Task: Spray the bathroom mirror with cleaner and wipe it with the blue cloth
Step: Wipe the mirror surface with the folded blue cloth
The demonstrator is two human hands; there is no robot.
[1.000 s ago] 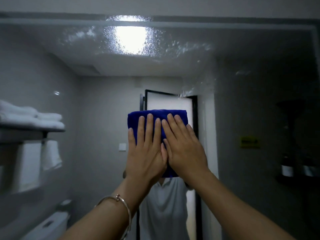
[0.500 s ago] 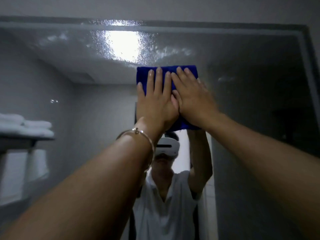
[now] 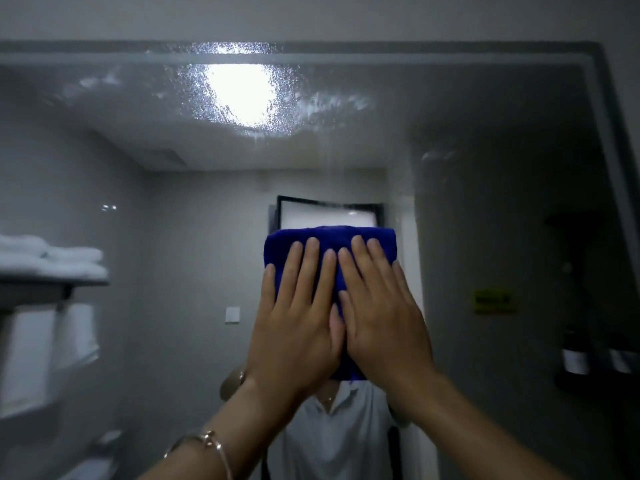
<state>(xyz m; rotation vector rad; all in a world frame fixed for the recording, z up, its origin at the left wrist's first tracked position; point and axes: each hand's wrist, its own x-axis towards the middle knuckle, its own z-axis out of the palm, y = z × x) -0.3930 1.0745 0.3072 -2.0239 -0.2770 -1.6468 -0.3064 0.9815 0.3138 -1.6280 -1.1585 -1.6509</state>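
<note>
Left hand (image 3: 294, 327) and right hand (image 3: 384, 323) press flat, fingers extended, on plush folded blue cloth (image 3: 329, 242) against droplet-speckled mirror (image 3: 485, 168)

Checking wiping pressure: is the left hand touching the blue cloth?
Touching. The head view shows the left hand flat on the blue cloth, fingers spread over it.

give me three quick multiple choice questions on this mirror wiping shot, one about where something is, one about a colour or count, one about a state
1. Where do the spray droplets sit on the mirror?
A. near its top, above the cloth
B. along its bottom edge
C. only at far right

2. What colour is the cloth?
A. white
B. blue
C. yellow

3. How is the cloth held?
A. pinched by one hand
B. hanging loose
C. pressed flat under both hands

Answers:
1. A: the beaded patch shines high up, over the cloth.
2. B: the folded edge above the fingers is deep blue.
3. C: left hand and right hand lie side by side, palms flat on it.
</note>
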